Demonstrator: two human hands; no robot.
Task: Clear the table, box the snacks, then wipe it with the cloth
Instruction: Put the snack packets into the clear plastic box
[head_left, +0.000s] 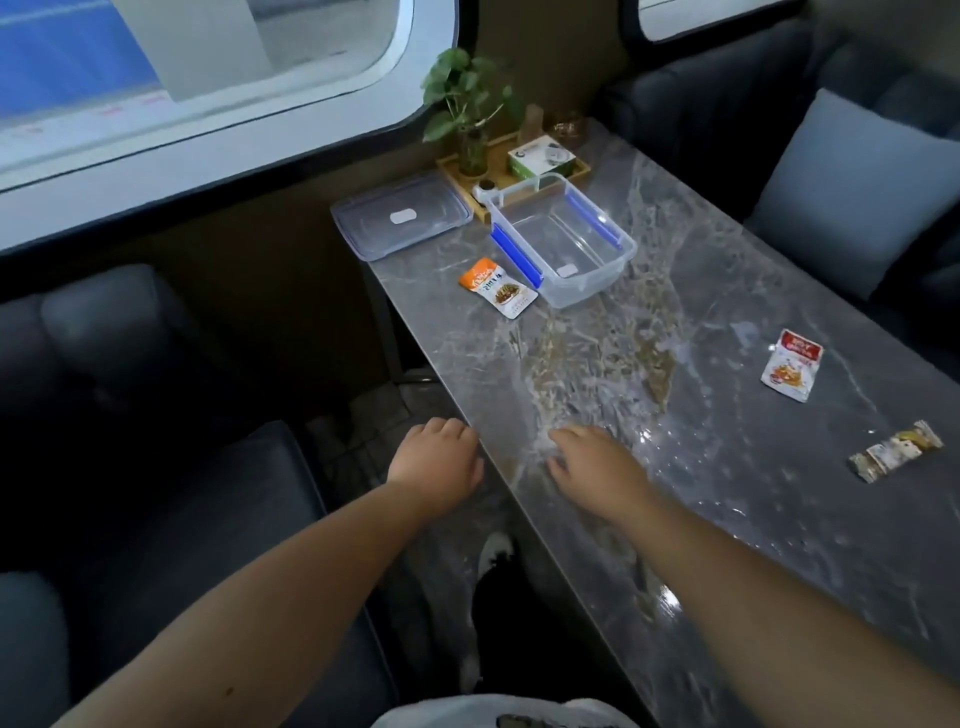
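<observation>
Both hands hold nothing: left hand (436, 460), fingers loosely curled, at the table (753, 467) edge; right hand (592, 460) spread flat on it. Three snacks lie loose: orange packet (497, 287) beside the open box (563, 244), red packet (792, 365) and bar (896, 451) well apart. Best begin with the orange one. Lid (402, 215), plant (467, 109) behind; no cloth visible.

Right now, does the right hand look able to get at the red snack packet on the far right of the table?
Probably yes: the right hand rests on the table, and only bare tabletop lies between it and the red snack packet.
</observation>
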